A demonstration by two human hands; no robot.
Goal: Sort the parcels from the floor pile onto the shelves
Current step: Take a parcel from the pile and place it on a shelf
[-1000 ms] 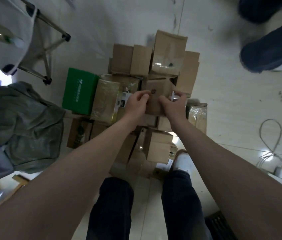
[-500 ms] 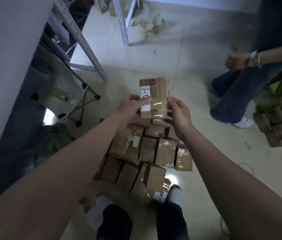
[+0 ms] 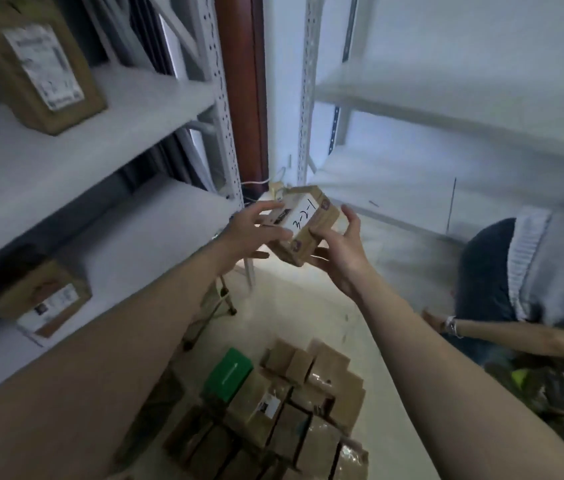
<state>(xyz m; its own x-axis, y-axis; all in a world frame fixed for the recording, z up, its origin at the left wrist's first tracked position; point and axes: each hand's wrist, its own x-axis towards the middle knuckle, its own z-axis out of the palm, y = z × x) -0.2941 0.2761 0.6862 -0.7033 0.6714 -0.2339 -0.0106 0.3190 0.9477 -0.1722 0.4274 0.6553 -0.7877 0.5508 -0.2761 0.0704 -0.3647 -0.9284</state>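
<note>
Head view: you're holding one parcel (image 3: 303, 225) up in the air w/ both hands, in front of the gap btwn the two racks and well above the floor (image 3: 308, 306). Your L hand (image 3: 253, 233) is gripping its left end, fingers wrapping over the top face and the thumb reaching underneath. Your R hand (image 3: 341, 251) is cupping the near right corner, thumb pressing in below and fingers (image 3: 350, 216) rising alongside the right edge (whether those tips are touching the cardboard, can't tell). The parcel is tilting, and its white label (image 3: 303, 216) w/ handwritten digits is facing up at you.

To your left, the L rack (image 3: 100, 140) is showing two grey shelves. The upper box (image 3: 31, 64), brown w/ a printed label, is sitting on the higher one. The lower box (image 3: 41, 299) is sitting on the one beneath, near its front edge. Both are showing blurred. A dark brown post (image 3: 242, 81) is standing btwn the L rack and the R rack (image 3: 447, 98).

Below your forearms, the pile (image 3: 291, 410) is lying on the floor, brown parcels packing close together, w/ a green box (image 3: 228, 374) sitting at its far left side. At right, another person (image 3: 516, 271) in a grey top and dark trousers is bending down, a watch (image 3: 452, 325) showing on the wrist.
</note>
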